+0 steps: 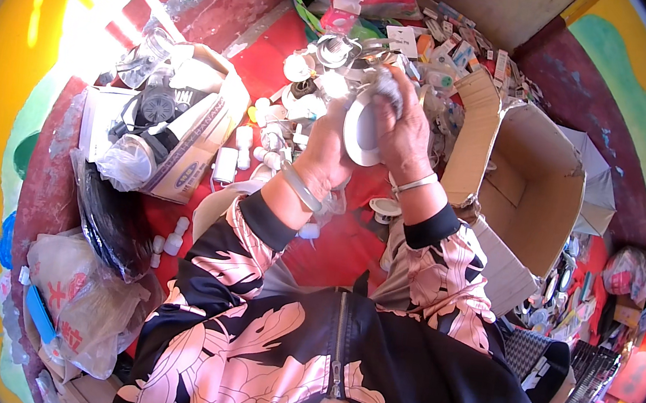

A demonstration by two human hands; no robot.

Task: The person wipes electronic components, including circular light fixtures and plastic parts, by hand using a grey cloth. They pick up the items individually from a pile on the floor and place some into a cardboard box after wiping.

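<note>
In front of my chest, both hands are around a round white disc [361, 136] with a raised rim, which looks like the face of a light fixture. My left hand [327, 151] grips its left edge, fingers closed and partly hidden. On the other side my right hand [408, 135] is closed around a greyish-white wad [389, 89], like a crumpled cloth, and its thumb side presses against the disc. Just beyond lies a heap of lamp parts, among them a silvery round fitting [335, 51]. Several white bulb-like pieces [244, 147] lie left of my left wrist.
At the left stands a carton [198, 148] full of fittings and black parts. An open cardboard box [535, 168] tilts at the right. Small packages [464, 55] pile up at the back. A plastic bag [81, 300] lies lower left. Red cloth [334, 244] covers the ground.
</note>
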